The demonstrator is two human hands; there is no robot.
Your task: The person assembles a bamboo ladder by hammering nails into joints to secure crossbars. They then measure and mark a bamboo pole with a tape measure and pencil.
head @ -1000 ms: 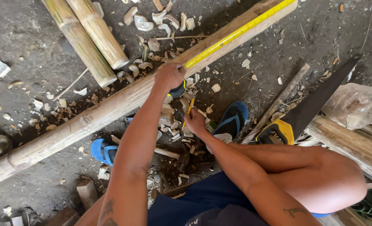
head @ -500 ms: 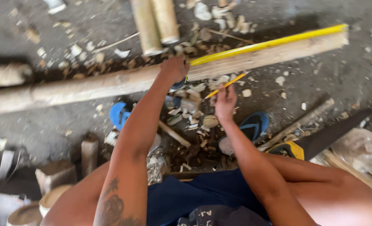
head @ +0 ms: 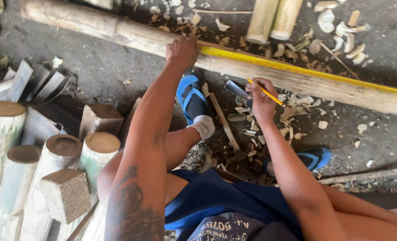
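1. Head view: a long bamboo pole (head: 296,80) is being pinned to the ground by the left hand (head: 183,51), whose fingers (head: 175,43) are being pressed flat and closed over the pole and the near end of a yellow measuring tape (head: 305,71).
2. The tape is being stretched along the pole's top, rightward from those fingers.
3. A yellow pencil (head: 265,91) is being pinched in the curled fingers (head: 254,87) of the right hand (head: 261,102), just below the pole, tip not quite touching it.
4. Risk, as judged: the tape is likely being held by finger pressure alone; any slackening could let it slide or recoil, spoiling the mark.
5. Risk: the round pole could roll under the left fingers, being unsupported among loose bamboo chips (head: 292,102).
6. Packages, labels, signs: none are being shown near the fingers; only cut bamboo rounds (head: 102,143) are standing well to the left.
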